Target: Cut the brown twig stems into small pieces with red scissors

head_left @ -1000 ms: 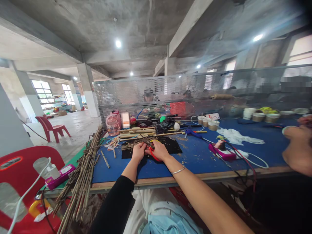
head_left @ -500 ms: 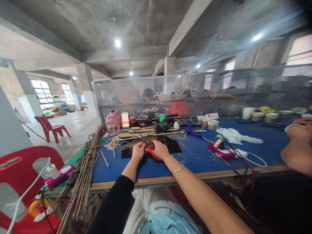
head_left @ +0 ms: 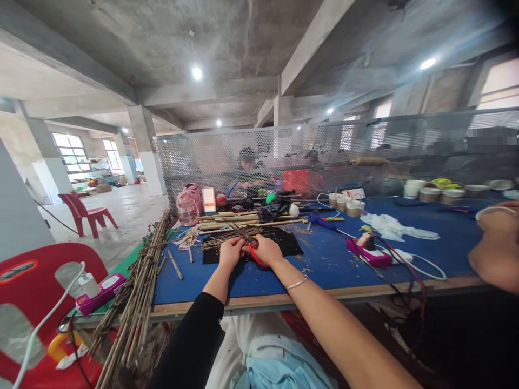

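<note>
Three small tubs (head_left: 353,209) stand grouped at the back of the table; contents too small for me to read. More pale tubs (head_left: 430,194) line the far right, something yellow lying at two of them. A translucent pink jug (head_left: 188,213) stands near the screen, fill unclear.

Surface: blue tabletop (head_left: 182,289) with scattered chips; black cloth (head_left: 294,244) on it, thin twigs (head_left: 217,241) heaped at the cloth's left part. A long stick bundle (head_left: 138,302) hangs over the near edge at left, beside a red plastic chair (head_left: 44,275). Perforated metal screen (head_left: 211,151) behind; concrete room, lamps lit.

Hands: both forearms reach forward, meeting over the cloth. On my feed the right hand (head_left: 266,250) is closed around a red-handled cutting tool (head_left: 257,257), head pointing up-left among the twigs. Left hand (head_left: 230,253) sits just beside it, fingers bunched; I cannot tell what they pinch.
</note>
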`<state>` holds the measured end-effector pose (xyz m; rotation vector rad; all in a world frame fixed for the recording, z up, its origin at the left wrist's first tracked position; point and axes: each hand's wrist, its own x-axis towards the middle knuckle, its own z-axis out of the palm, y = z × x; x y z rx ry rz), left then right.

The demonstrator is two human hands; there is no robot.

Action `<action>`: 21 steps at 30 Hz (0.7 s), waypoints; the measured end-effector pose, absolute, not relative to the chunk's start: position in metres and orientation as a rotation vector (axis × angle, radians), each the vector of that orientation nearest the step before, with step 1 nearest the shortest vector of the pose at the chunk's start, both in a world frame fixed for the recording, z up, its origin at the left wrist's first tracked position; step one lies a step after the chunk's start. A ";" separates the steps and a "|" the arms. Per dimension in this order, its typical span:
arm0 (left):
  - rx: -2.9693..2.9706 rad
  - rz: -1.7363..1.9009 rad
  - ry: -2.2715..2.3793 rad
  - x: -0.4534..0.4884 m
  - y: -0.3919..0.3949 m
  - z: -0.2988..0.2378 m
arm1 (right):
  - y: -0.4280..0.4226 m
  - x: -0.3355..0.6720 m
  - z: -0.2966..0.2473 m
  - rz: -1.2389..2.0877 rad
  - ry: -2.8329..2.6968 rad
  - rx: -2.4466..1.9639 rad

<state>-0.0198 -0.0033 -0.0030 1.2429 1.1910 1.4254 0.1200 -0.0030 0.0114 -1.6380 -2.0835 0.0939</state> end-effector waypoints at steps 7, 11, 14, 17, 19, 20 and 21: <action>1.203 1.424 1.142 -0.018 -0.005 -0.002 | -0.004 0.119 0.010 0.092 -2.076 -1.653; 1.203 1.416 1.089 -0.018 -0.004 -0.002 | -0.004 0.119 0.008 0.087 -2.083 -1.578; 1.193 1.398 1.046 -0.019 -0.004 -0.002 | -0.001 0.119 0.006 0.049 -2.105 -1.504; 1.201 1.388 1.007 -0.019 -0.004 -0.002 | 0.001 0.119 0.005 0.019 -2.116 -1.484; 1.213 1.386 1.000 -0.018 -0.004 -0.003 | 0.001 0.119 0.005 0.008 -2.114 -1.488; 1.217 1.383 0.994 -0.018 -0.004 -0.004 | 0.001 0.119 0.005 -0.001 -2.113 -1.489; 1.222 1.378 0.987 -0.018 -0.004 -0.004 | 0.001 0.119 0.005 -0.010 -2.114 -1.489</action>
